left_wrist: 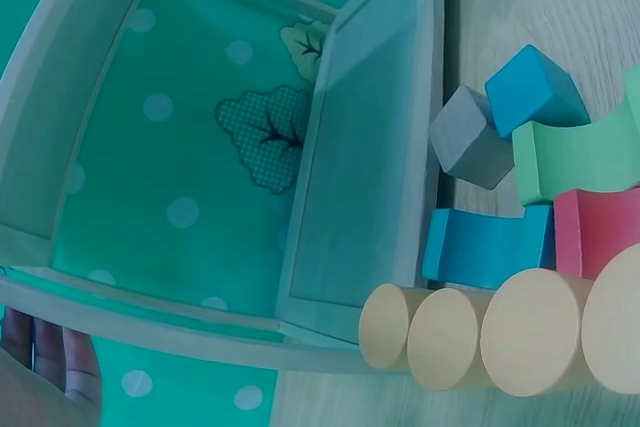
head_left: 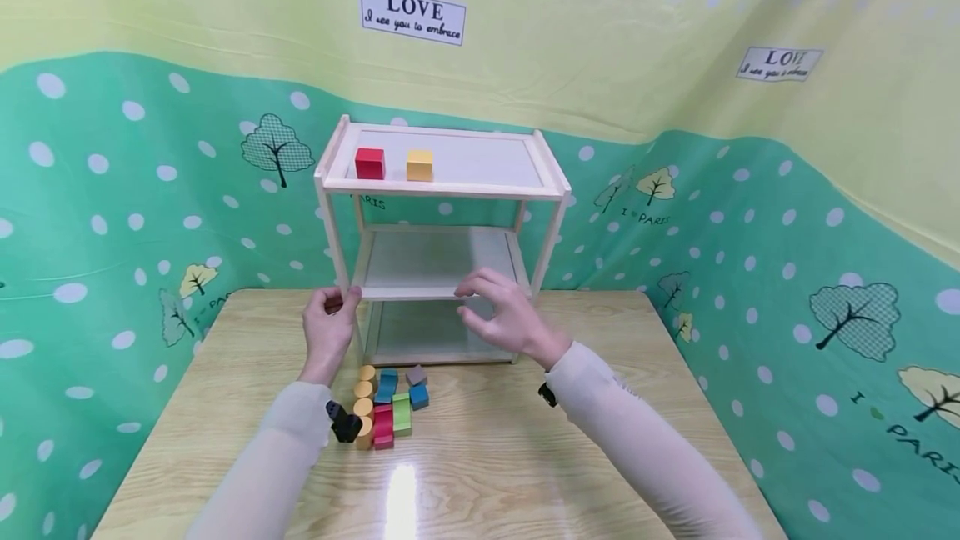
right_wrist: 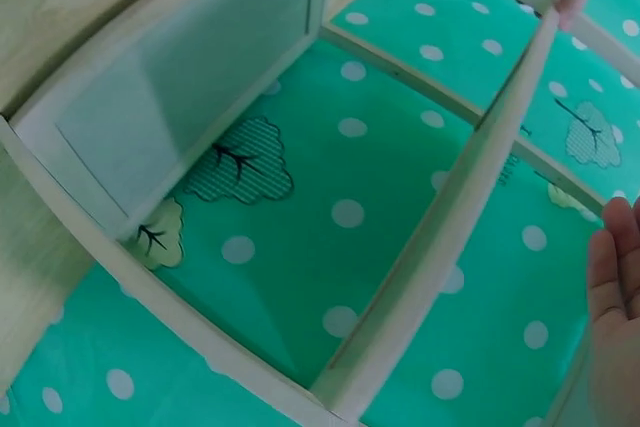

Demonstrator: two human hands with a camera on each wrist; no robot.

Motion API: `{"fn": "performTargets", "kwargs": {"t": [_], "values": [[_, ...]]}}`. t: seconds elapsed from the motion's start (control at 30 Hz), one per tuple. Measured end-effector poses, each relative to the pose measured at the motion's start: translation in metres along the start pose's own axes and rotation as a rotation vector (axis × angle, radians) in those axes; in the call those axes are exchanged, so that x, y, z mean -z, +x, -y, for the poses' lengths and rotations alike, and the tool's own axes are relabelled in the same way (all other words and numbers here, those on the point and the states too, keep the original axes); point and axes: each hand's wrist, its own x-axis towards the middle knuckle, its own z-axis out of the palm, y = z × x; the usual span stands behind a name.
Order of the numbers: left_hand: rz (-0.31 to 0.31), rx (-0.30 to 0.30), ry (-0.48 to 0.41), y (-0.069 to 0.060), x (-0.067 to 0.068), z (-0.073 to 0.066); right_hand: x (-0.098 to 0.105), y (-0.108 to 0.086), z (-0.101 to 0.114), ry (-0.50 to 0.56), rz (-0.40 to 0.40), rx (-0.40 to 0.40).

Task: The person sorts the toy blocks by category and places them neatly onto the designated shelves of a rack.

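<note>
Where the shelf (head_left: 450, 189) stands: toward the back of the bench (head_left: 600, 407), upright on my head feed, its middle tier (head_left: 431, 261) within reach of both hands.
Step at the shelf: I judge it to be steadying or adjusting the frame at that tier. Done well, it calls for light, even pressure at both sides and a level frame, or the loose cubes up top could slide.
Left hand (head_left: 330, 325): curled at the left front post (head_left: 334, 240), thumb on the tier's near-left corner; I read that as a grip on the frame.
Right hand (head_left: 506, 311): just before the tier's front edge, right of centre, fingers bent and thumb well parted from them. Nothing sits between; I make out no firm contact with the edge.
Top tier: a red cube (head_left: 370, 163) and, apart to its right, a yellow cube (head_left: 420, 165), both in the left half near the front rail.
Blocks below: off the shelf's near-left foot, a row of orange cylinders (head_left: 363, 407), with blue (head_left: 386, 386), pink (head_left: 383, 423) and green (head_left: 402, 415) curved blocks beside it, then a blue cube (head_left: 418, 396) and a grey block (head_left: 416, 375).
Cloth behind: green and yellow, spotted, tree-printed (head_left: 225, 207).
</note>
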Motion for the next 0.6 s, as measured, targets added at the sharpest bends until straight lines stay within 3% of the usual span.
{"fn": "performTargets", "kwargs": {"t": [0.33,0.6], "values": [[-0.001,-0.005,-0.005,0.0,0.0,0.0,-0.02,-0.012,-0.002,0.05,0.023,0.0],[0.003,-0.016,0.001,-0.001,0.0,0.001,-0.038,-0.026,-0.002,0.048,0.059,-0.062]]}}
